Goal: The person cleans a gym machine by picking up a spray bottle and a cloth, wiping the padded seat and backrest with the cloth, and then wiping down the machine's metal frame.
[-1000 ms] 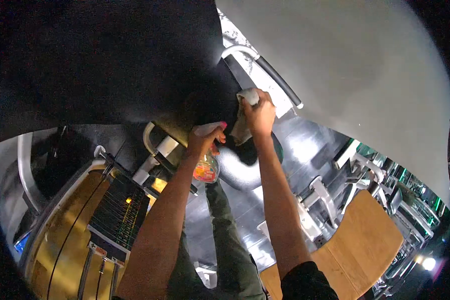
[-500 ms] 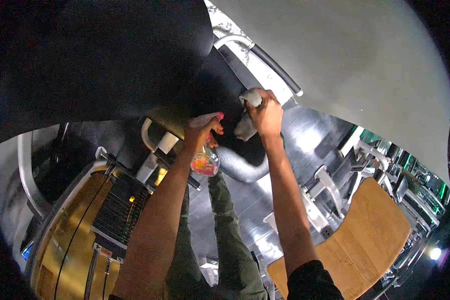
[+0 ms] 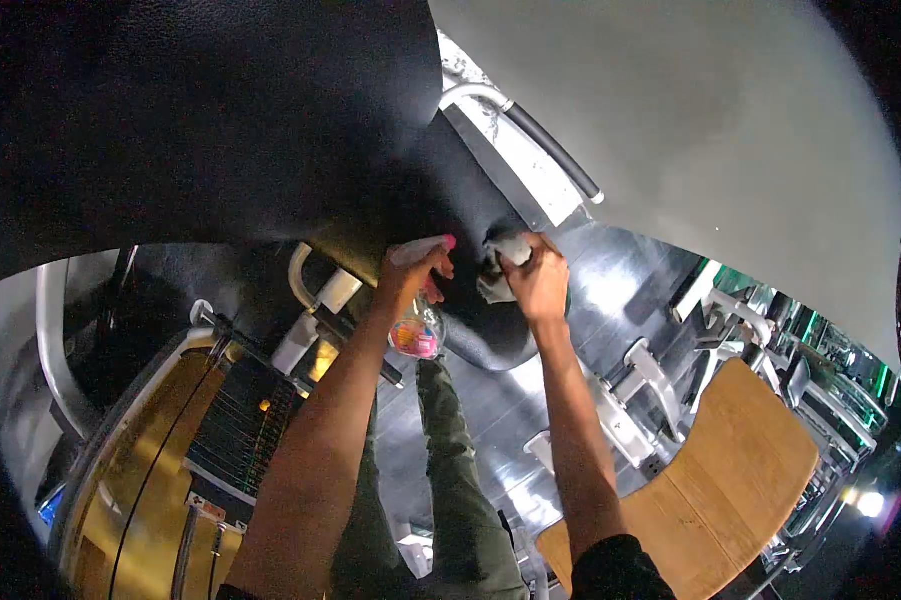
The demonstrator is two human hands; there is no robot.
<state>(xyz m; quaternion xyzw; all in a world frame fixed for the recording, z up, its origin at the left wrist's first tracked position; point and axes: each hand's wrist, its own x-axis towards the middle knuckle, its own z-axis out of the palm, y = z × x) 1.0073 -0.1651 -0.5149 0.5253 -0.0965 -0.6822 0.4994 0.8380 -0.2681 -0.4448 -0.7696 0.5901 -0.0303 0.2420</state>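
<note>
My left hand (image 3: 418, 272) is closed around the neck of a clear spray bottle (image 3: 418, 335) with a pink-tipped trigger head and a pink and orange label. The bottle hangs upright beside a black padded seat (image 3: 471, 205). In my right hand (image 3: 541, 282) is a bunched whitish cloth (image 3: 504, 262), which rests against the black padding near its front edge. The fingers partly hide the cloth.
A large black pad (image 3: 201, 120) fills the upper left. Beyond the seat is a grey handle with a black grip (image 3: 551, 150). A weight stack (image 3: 236, 420) stands at lower left, a tan pad (image 3: 721, 450) at lower right, with metal gym frames behind.
My right hand has moved the cloth down over the black padding, towards its near edge. The left hand with the spray bottle has shifted only slightly.
</note>
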